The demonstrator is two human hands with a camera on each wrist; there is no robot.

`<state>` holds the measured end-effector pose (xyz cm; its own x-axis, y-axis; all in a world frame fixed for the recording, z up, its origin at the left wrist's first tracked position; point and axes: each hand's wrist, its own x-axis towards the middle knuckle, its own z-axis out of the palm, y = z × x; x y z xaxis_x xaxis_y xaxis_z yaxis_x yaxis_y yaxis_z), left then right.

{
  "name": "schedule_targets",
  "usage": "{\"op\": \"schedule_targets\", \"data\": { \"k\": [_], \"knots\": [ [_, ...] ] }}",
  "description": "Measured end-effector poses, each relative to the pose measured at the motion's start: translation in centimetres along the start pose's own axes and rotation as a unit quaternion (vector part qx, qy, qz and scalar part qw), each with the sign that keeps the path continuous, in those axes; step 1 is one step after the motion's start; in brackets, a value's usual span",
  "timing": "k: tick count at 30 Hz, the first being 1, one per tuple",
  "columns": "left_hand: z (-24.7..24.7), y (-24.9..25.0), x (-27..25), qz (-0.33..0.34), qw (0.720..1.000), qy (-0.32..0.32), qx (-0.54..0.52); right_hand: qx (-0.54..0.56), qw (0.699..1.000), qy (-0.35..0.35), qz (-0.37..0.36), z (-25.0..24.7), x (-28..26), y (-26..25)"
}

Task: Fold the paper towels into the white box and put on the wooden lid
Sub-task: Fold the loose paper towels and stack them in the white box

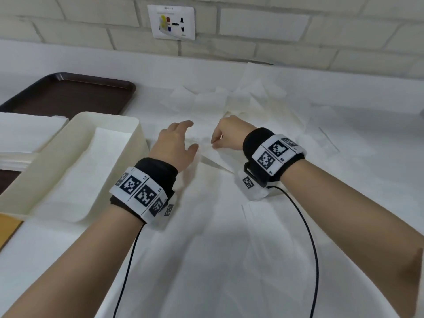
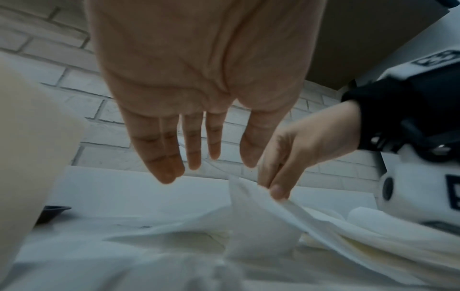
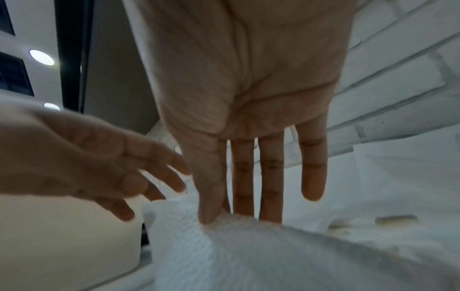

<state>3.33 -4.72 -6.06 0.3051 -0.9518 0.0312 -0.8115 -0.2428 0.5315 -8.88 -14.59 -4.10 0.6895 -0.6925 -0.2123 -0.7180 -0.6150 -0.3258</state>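
Right hand (image 1: 226,134): the raised edge of a paper towel (image 1: 206,157) is pinched between thumb and fingertips, at the middle of the desk; the pinch is seen most plainly in the left wrist view.
Left hand (image 1: 175,145): held spread and flat, fingers straight, just beside the right hand and over the same towel; whether the towel is touched cannot be told.
Wrists: two black bands with white marker tags are worn, one per wrist, each trailing a black cable.
White box (image 1: 128,125): stood open on the desk just left of the left hand, with folded white towel laid inside.
Loose towels (image 1: 229,97): a rumpled heap is spread behind the hands toward the wall; the number of sheets cannot be counted.
Stacked towels (image 1: 27,136): one flat pile is set left of the box.
Tray (image 1: 68,95): one dark brown tray is placed at the far left, behind the box.
Wooden lid (image 1: 9,226): a tan wooden piece, taken to be the lid, is cut off by the left edge, beside the box's near corner.
Desk (image 1: 367,157): a white surface, largely covered by white sheets.
Room: a white brick wall (image 1: 298,24) runs behind, with one socket plate (image 1: 171,21) fixed to it.
Right wrist view only: round ceiling lights (image 3: 41,57) and the towel's embossed texture are shown.
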Motion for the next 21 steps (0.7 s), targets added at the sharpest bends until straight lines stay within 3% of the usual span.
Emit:
{"op": "schedule_targets", "data": {
  "k": [4, 7, 13, 17, 21],
  "knots": [
    [-0.1, -0.1, 0.7, 0.035, 0.999, -0.025, -0.004, 0.036, 0.998, 0.013, -0.051, -1.9, -1.6, -0.2],
    [-0.4, 0.3, 0.7, 0.067, 0.997, 0.003, -0.035, 0.055, 0.995, 0.031, -0.072, -3.1, -2.5, 0.0],
    [-0.9, 0.8, 0.8, 0.051, 0.973, 0.038, -0.224, 0.191, 0.968, 0.142, -0.073, -3.4, -3.8, 0.4],
    [-1.2, 1.6, 0.8, 0.058, 0.959, 0.081, -0.265, 0.164, 0.974, 0.117, -0.106, -2.5, -4.4, 0.3],
    [-1.7, 2.3, 0.5, 0.075, 0.952, 0.107, -0.276, 0.17, 0.953, 0.219, -0.125, -2.0, -4.1, 0.6]
  ]
}}
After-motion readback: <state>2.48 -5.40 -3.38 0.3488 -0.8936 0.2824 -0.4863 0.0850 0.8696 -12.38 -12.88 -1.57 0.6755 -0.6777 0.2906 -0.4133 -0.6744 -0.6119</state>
